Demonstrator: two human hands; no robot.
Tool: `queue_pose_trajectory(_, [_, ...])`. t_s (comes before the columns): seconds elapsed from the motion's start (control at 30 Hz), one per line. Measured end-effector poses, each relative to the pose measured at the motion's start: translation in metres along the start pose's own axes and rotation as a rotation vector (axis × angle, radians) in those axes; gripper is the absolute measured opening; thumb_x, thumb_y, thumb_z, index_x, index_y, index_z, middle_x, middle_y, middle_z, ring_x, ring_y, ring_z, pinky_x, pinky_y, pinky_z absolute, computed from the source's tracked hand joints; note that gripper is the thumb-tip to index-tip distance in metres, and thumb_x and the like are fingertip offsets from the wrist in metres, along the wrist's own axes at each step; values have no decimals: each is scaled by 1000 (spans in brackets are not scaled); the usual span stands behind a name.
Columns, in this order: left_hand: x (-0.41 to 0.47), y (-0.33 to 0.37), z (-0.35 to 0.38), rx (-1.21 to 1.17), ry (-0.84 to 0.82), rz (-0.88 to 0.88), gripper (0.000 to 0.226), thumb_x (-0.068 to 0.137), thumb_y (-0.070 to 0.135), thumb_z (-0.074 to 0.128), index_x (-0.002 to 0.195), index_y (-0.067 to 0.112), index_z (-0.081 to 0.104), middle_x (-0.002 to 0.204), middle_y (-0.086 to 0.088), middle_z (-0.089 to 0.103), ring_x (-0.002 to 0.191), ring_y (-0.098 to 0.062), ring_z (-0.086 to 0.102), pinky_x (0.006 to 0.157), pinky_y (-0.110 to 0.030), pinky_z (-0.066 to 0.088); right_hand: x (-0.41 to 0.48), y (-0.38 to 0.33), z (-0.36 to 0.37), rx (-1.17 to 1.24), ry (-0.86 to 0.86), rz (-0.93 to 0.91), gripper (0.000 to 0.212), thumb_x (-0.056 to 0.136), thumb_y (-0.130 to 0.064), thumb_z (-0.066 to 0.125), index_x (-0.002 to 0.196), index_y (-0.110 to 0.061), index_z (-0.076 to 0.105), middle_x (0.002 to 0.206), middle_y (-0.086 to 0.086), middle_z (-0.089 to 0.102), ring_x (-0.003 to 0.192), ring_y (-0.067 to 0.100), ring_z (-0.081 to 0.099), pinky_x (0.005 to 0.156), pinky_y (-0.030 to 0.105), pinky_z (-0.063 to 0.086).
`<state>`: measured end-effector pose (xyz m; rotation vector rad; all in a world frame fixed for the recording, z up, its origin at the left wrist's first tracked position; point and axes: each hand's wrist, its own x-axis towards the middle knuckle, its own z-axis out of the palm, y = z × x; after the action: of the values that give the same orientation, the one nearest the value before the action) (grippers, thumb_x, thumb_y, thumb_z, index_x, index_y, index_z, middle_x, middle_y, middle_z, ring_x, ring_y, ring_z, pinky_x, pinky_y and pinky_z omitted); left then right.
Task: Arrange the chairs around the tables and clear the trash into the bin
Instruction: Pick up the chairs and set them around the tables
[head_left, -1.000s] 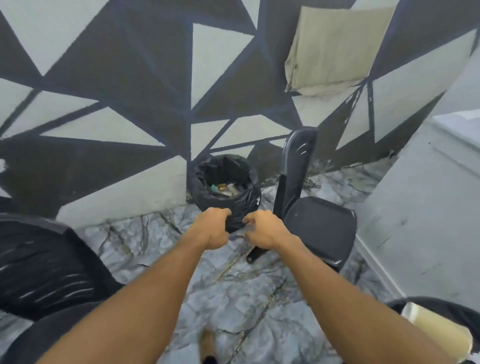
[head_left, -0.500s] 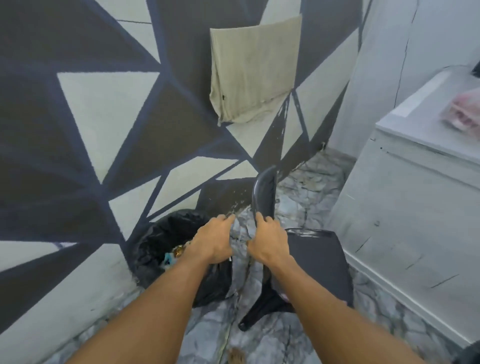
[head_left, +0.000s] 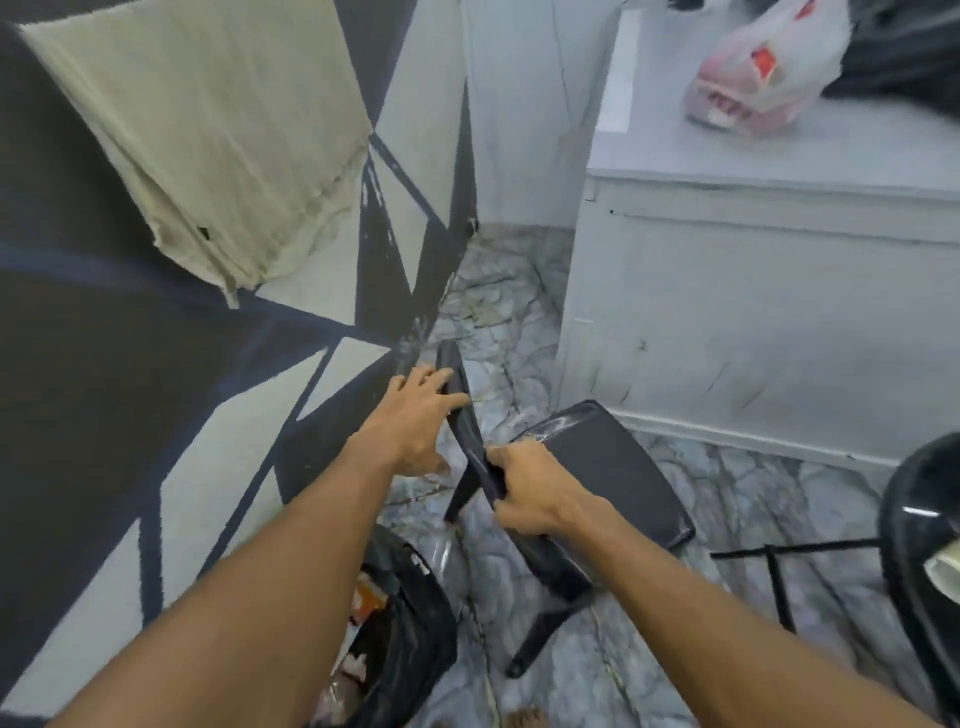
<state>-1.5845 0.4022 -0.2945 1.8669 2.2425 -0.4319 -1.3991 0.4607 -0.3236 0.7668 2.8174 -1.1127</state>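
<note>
The chair-arranging step was in hand. The black chair (head_left: 597, 467) stood tilted on the marble floor (head_left: 727, 649), between the patterned wall (head_left: 130, 389) and the grey worktop (head_left: 753, 322), with the lined bin (head_left: 410, 623) just beside it. The right hand (head_left: 530, 493) was closed around the edge of the backrest, while the left hand (head_left: 415, 421) lay open, fingers spread over the backrest's top without curling round it. The next move probably called for the left hand to close, then lifting the chair clear of the bin.

Bin (head_left: 415, 639) half behind left forearm; possibly 1 more chair (head_left: 919, 545), cropped at right edge.
</note>
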Motion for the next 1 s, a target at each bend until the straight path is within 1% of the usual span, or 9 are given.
queue_pose_trajectory(0.1, [37,17,-17,-30,123,241,82,59,69,79,125,27,54,133,-4,48,132,-28,34,109,-46,26,-14,34,-28,4,113,90,4,71,-20,59,74,-20,59,55,4,53,51,26,51,47,39,39])
queue_pose_trajectory(0.17, [53,42,-31,-38,184,374,62,59,65,80,100,27,54,104,3,56,109,-23,48,100,-43,33,-33,43,-37,60,228,197,20,74,-23,57,90,-25,69,66,3,66,63,22,63,56,40,50])
queue_pose_trajectory(0.27, [56,66,-45,-89,205,505,44,67,43,85,83,24,49,85,4,55,90,-24,55,75,-37,36,-66,35,-31,207,441,347,40,76,-7,60,99,-37,73,85,-9,75,81,9,70,73,35,59])
queue_pose_trajectory(0.37, [59,66,-42,-92,115,584,32,73,35,85,83,19,59,80,2,56,83,-24,58,63,-32,35,-95,33,-20,251,536,482,32,75,0,64,86,-27,78,80,-8,75,77,7,69,71,35,57])
queue_pose_trajectory(0.47, [57,72,-35,-15,55,626,36,79,44,79,70,17,57,70,-2,57,72,-24,53,60,-33,41,-116,31,-20,151,431,591,3,77,-31,74,80,-29,73,77,-8,72,73,9,66,66,32,52])
queue_pose_trajectory(0.53, [54,81,-39,-26,49,653,41,80,45,79,61,23,49,63,1,52,65,-21,50,61,-33,42,-123,29,-20,-24,344,696,31,75,-55,71,81,-25,70,75,-4,67,72,17,63,66,33,51])
queue_pose_trajectory(0.67, [54,115,-63,-18,71,758,32,79,49,78,77,19,66,63,7,53,68,-20,54,62,-32,43,-150,27,-29,-80,538,768,21,80,-43,72,90,-24,74,69,-5,60,75,21,59,72,33,50])
queue_pose_trajectory(0.8, [49,162,-92,13,125,930,36,78,49,79,86,16,69,67,10,51,80,-21,54,70,-35,48,-196,26,-26,-98,728,829,26,80,-47,72,84,-21,70,66,-7,54,74,21,57,68,33,46])
queue_pose_trajectory(1.0, [44,203,-91,76,94,1089,37,76,44,82,65,25,52,61,7,50,70,-22,54,62,-34,41,-225,4,12,-188,942,943,28,83,-46,69,73,-21,61,60,-5,59,65,21,55,62,33,46])
